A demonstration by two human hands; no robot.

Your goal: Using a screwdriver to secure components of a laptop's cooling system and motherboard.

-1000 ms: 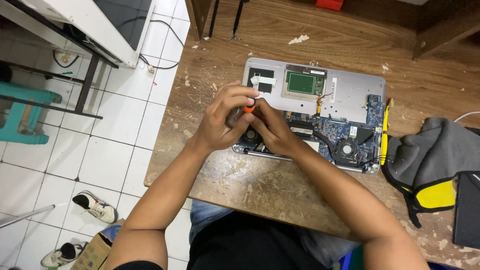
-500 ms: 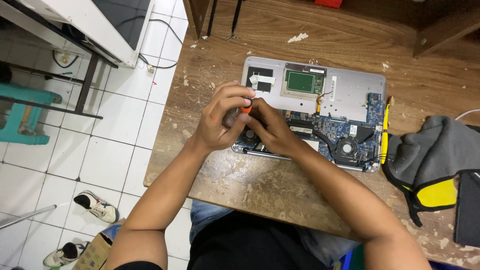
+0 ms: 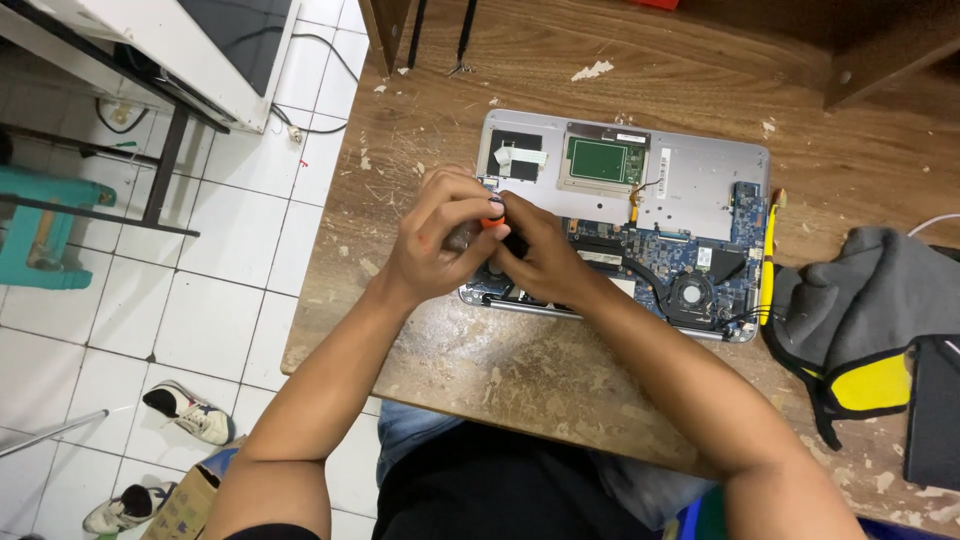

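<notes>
An opened silver laptop [image 3: 690, 180] lies upside down on the wooden table [image 3: 520, 370], its blue circuit board [image 3: 690, 265] and fan bare. My left hand [image 3: 435, 240] and my right hand [image 3: 540, 260] meet over its left front corner. Both close around a small orange-tipped tool [image 3: 494, 221], apparently a screwdriver, held upright. Its tip is hidden by my fingers.
A yellow pry tool [image 3: 768, 265] lies along the laptop's right edge. A grey and yellow bag [image 3: 865, 320] sits at the table's right. The table's left edge drops to a white tiled floor with shoes [image 3: 185, 412], a teal stool [image 3: 40, 225] and a white appliance [image 3: 180, 50].
Both hands stay at the same spot over the laptop's left corner; only small finger shifts around the orange-tipped tool.
</notes>
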